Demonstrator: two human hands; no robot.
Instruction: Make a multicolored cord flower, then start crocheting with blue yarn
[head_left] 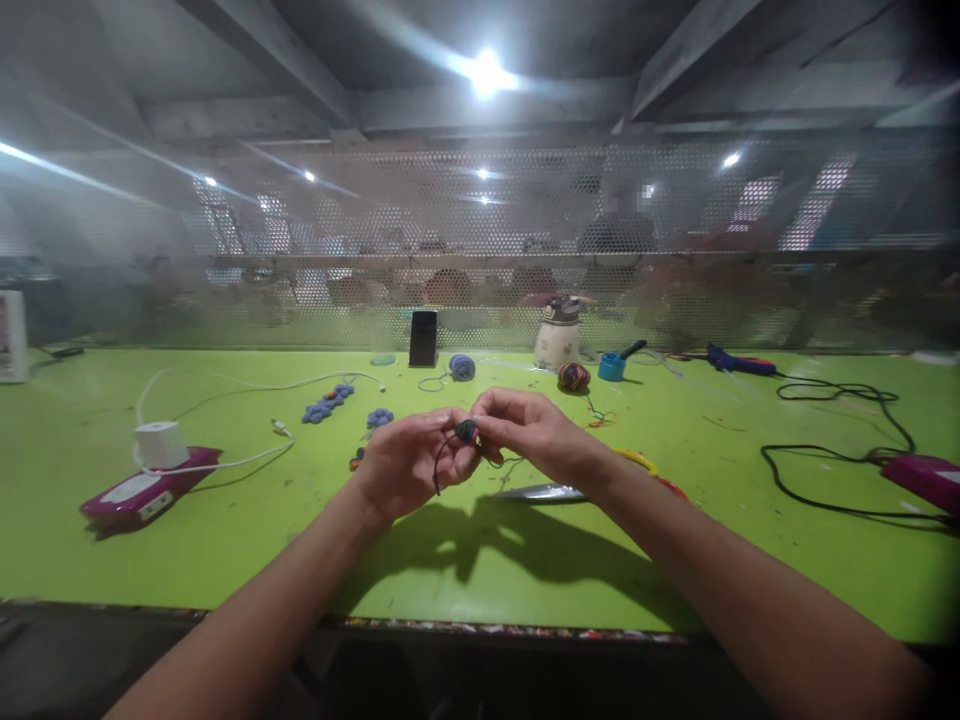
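Between my two hands, above the green table, is a small dark crocheted yarn piece [467, 431] with some multicoloured stitches and a dark tail hanging down. My left hand [420, 455] is closed on its left side, palm turned up. From the right, my right hand [529, 425] pinches the same piece between thumb and forefinger. Whether a hook is hidden in the fingers cannot be seen. Scissors [544, 493] with yellow and red handles lie under my right forearm. A multicoloured yarn ball [574, 377] sits beyond my right hand, with loose strands near it.
Blue crocheted flowers [328, 403] and another blue flower [380, 417] lie left. Behind stand a phone [423, 338], a blue-grey yarn ball [462, 367], a pale jug [558, 335] and a blue pot [612, 366]. Purple power strip [154, 488] left; glue gun [739, 361] and black cord [772, 480] right.
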